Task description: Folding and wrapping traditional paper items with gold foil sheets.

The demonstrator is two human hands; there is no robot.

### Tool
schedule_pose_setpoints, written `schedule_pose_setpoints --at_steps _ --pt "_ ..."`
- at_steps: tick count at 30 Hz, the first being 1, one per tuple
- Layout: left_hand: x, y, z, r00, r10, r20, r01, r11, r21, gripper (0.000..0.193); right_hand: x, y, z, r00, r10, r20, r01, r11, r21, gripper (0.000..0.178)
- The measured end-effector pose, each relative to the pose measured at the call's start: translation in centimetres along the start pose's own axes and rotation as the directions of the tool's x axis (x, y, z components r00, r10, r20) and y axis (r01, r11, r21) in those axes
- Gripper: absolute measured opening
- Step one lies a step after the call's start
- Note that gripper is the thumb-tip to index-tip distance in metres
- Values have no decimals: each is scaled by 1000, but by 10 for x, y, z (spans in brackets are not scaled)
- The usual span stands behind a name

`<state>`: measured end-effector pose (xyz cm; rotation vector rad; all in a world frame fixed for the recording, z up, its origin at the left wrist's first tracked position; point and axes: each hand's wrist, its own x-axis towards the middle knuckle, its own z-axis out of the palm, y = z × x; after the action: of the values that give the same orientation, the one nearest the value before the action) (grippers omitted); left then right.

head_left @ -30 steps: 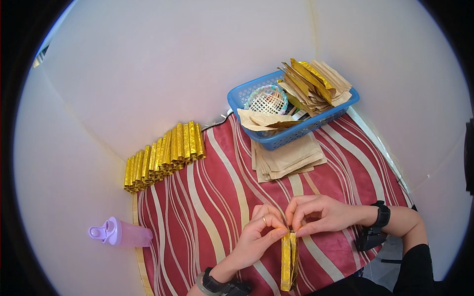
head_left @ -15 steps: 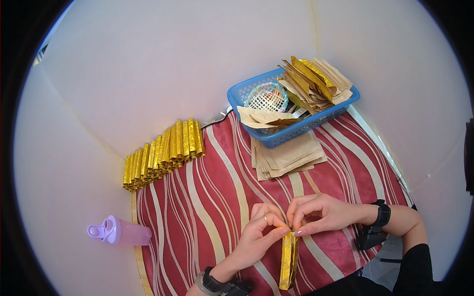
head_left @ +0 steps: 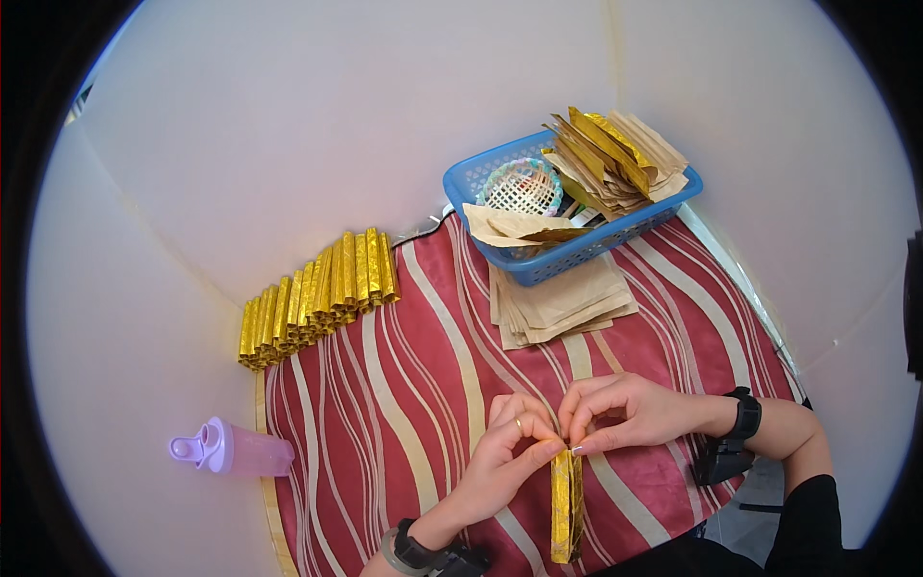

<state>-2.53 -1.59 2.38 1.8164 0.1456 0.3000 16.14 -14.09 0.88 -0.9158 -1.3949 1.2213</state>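
Note:
A folded strip of gold foil paper (head_left: pixel 565 507) hangs down from between my fingertips, long and narrow with a crease along its length. My left hand (head_left: pixel 507 447) pinches its top end from the left, a ring on one finger. From the right, my right hand (head_left: pixel 620 413) pinches the same end between thumb and forefinger. The two hands nearly touch there, and the fingertips hide that end. Beyond them lies a stack of flat brown paper sheets (head_left: pixel 558 303), partly under a blue plastic basket (head_left: pixel 567 258).
In the basket are brown and gold paper sheets (head_left: pixel 615 163) and a small woven basket (head_left: pixel 521 189). Several rolled gold paper pieces (head_left: pixel 322 293) are piled at the far left. A purple bottle (head_left: pixel 236 449) lies at the left edge of the red striped cloth (head_left: pixel 413 365).
The lower end of the gold strip has swung slightly to the right, and it hangs straighter. Both hands keep their pinch in nearly the same place.

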Motion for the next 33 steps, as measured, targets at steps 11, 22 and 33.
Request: schedule_pose_setpoints --at_steps 11,22,33 --pt "0 3 3 999 38 -16 -37 999 33 14 0 -4 3 995 -93 -45 82 976 -200 8" --pt "-5 11 15 977 -163 -136 138 975 -172 54 -1 3 1 908 -180 -379 89 965 -246 7" --pt "-6 13 15 988 -25 -153 48 988 150 50 -2 -4 -2 896 -326 -300 162 871 -464 18"
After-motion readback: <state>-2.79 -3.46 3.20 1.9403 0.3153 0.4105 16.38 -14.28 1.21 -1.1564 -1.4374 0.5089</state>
